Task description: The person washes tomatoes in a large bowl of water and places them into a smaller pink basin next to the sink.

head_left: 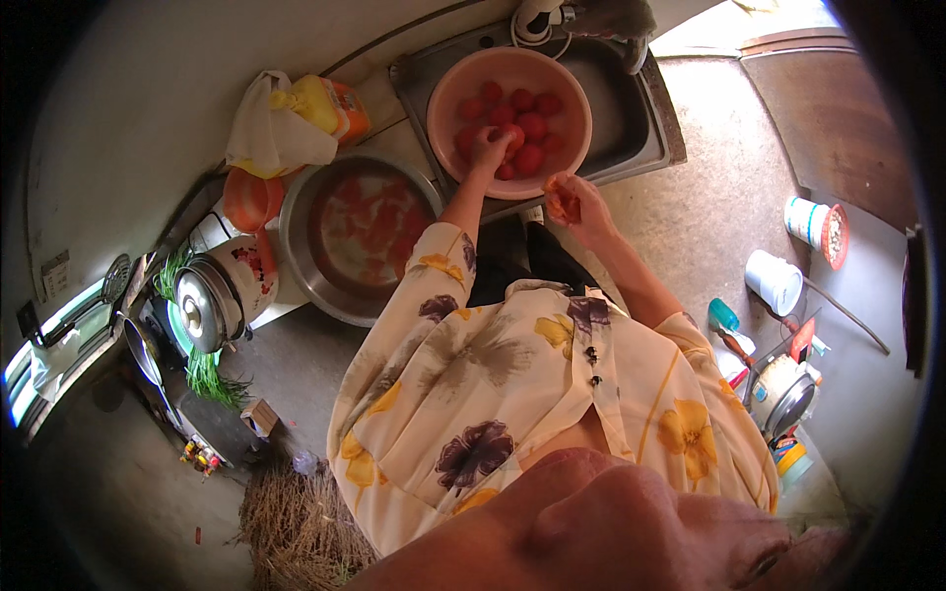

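Note:
A pink plastic basin (582, 111) with several tomatoes (529, 159) in water rests over the sink. My left hand (494, 148) reaches into it, its fingers closed round a tomato (511, 137). Just outside the basin's near right rim, my right hand (580, 207) is curled around some reddish-orange pieces (563, 204), perhaps tomato skins; its palm is partly hidden. Left of my left forearm stands a wide steel basin (295, 244), where red pieces (384, 221) lie in liquid.
The steel sink (621, 111) extends right of the pink basin. An orange plastic dipper (251, 199), a yellow-orange bottle (325, 107) and a lidded pot (199, 306) stand at left. Buckets (774, 282) and a rice cooker (785, 395) are at right. Dry brushwood (295, 517) lies on the floor.

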Action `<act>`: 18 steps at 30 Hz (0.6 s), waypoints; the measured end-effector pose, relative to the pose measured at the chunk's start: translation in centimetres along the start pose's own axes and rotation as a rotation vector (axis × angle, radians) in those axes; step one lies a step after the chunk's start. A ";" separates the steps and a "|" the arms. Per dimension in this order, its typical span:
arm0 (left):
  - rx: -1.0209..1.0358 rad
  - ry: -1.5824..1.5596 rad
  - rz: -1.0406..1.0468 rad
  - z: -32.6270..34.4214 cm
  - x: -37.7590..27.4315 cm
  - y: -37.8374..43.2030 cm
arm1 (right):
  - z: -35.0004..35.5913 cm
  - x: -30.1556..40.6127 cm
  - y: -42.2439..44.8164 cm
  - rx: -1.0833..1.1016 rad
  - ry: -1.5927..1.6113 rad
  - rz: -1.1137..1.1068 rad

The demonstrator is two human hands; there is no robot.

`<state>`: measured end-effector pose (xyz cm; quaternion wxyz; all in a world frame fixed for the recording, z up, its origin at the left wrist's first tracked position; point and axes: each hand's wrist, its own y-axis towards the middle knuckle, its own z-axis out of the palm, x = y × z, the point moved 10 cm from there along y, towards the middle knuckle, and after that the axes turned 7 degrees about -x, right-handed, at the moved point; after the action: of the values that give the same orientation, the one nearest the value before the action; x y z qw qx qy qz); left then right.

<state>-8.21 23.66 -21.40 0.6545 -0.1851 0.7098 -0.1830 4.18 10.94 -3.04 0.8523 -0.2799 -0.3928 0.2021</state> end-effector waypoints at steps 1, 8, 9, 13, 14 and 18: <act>-0.033 0.058 0.065 -0.5 0.4 0.2 | 0.3 -0.5 0.1 0.005 0.040 0.027; -0.409 0.503 0.599 -4.8 -2.7 -3.0 | 2.0 -2.4 2.0 0.069 0.085 0.181; -0.411 0.459 0.634 -4.7 -3.8 -4.4 | 2.0 -2.4 2.3 0.065 0.083 0.184; -0.149 0.103 0.529 -5.0 -10.7 -12.9 | 1.6 -3.1 3.9 0.047 0.024 0.260; -0.210 0.048 0.544 -7.2 -11.5 -15.3 | 3.3 -3.2 3.9 0.101 -0.012 0.265; -0.737 0.503 0.674 -18.4 -9.6 -22.4 | 8.7 -4.8 4.2 0.234 -0.157 0.317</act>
<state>-25.30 9.39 -0.47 0.3791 -0.1153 0.8811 0.2580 -6.09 14.19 -3.77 0.8035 -0.2205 -0.3827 0.3991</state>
